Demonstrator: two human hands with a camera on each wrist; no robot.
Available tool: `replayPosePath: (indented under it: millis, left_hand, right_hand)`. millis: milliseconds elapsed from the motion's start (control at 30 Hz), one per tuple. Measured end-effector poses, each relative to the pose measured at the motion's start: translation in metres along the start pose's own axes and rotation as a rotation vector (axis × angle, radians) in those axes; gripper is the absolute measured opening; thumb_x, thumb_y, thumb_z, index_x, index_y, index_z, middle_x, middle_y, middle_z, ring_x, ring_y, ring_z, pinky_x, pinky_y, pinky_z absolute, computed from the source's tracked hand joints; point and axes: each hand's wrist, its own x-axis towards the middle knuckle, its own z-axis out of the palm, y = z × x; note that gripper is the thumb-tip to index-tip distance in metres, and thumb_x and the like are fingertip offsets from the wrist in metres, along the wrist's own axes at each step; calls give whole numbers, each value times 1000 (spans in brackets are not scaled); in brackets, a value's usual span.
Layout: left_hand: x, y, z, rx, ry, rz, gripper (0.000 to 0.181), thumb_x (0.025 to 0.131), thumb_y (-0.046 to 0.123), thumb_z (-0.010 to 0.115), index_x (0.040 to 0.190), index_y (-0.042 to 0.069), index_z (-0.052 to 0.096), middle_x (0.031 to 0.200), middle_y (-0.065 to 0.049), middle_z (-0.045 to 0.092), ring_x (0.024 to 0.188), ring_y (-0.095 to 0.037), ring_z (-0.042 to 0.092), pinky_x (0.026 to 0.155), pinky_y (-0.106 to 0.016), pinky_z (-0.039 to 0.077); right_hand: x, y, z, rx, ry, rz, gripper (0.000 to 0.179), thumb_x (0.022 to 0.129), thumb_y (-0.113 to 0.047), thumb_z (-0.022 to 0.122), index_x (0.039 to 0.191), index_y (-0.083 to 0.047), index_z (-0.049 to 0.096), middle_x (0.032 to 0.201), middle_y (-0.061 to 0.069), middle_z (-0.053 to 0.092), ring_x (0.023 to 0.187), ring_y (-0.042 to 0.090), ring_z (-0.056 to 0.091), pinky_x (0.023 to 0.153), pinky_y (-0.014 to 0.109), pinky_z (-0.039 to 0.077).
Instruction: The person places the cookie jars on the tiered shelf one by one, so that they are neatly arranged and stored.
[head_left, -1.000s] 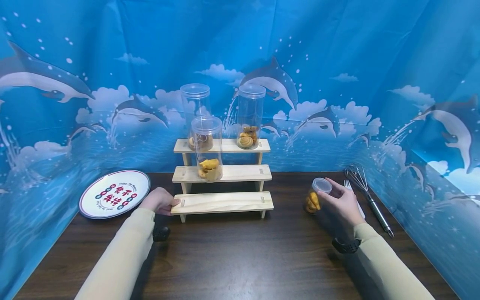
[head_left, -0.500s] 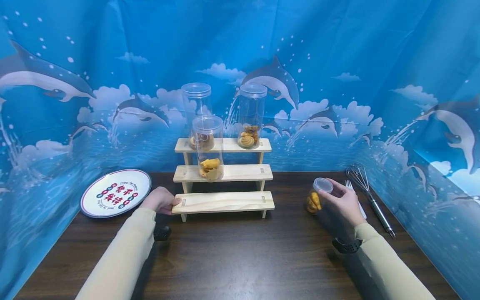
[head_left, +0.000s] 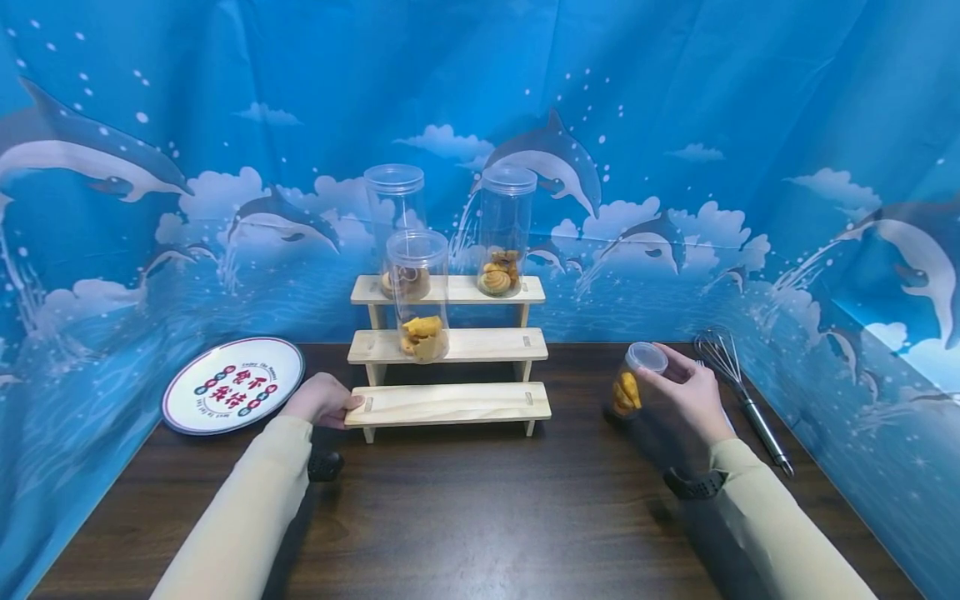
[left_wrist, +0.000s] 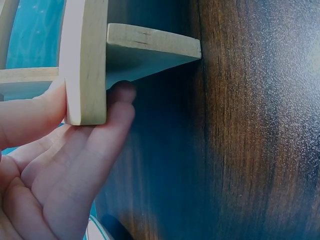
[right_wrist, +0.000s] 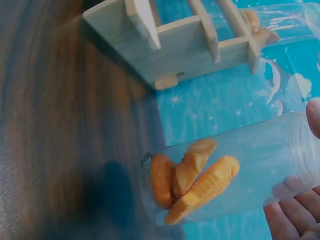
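In the head view, my left hand (head_left: 321, 400) pinches the left end of the lowest board of a three-tier wooden stand (head_left: 450, 404). The left wrist view shows the thumb on top of the board (left_wrist: 92, 65) and fingers beneath it. On the right, my right hand (head_left: 693, 400) grips a clear lidded jar (head_left: 627, 390) near its top. Several yellow-orange pastry-like pieces (right_wrist: 200, 187) lie at the bottom of that jar, close over the table. Two similar jars, a left one (head_left: 393, 208) and a right one (head_left: 507, 225), stand on the top tier. Another jar (head_left: 418, 283) stands on the middle tier's left half.
A white plate (head_left: 180, 400) with red lettering lies on the dark wooden table (head_left: 450, 517), left of the stand. A whisk (head_left: 757, 421) lies at the right edge. Beside it a fork is mostly hidden behind the right hand. A blue dolphin-print cloth (head_left: 337, 100) hangs around the table.
My right hand has raised the jar slightly, and its lid sits higher in the head view. The left hand keeps its hold on the stand.
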Motion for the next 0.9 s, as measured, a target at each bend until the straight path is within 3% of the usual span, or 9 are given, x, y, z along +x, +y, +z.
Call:
replayPosePath:
  millis: [300,400,600,900]
  left_hand:
    - [-2,1,-1,15,3,-11,27,93,10,59,104,-15,58,73,-10,63,64,-16,62,63,-30,58]
    - [-3,2,-2,10,-1,-13,27,93,9,59,105,-15,58,74,-11,63,64,-16,62,67,-32,58]
    - [-4,2,-2,-7,-6,-10,28,92,8,59,105,-16,57,74,-10,62,64,-16,62,66,-32,58]
    - [-1,2,-2,10,-9,-17,30,93,10,59,108,-16,56,77,-12,62,68,-17,62,65,-30,58]
  right_hand:
    - [6,-24,5,40,-23,-70,65,87,-38,68,141,-9,45,134,19,53,119,34,55,75,9,50]
    - [3,-41,8,53,-25,-91,63,88,-34,68,140,-7,45,133,20,54,118,34,56,75,9,50]
    - [12,-52,19,97,-17,-128,63,86,-35,69,139,-8,47,132,17,56,117,31,57,80,11,50]
    - [17,-90,42,173,-62,-210,60,86,-30,71,138,-10,49,130,15,57,115,30,59,82,16,52]
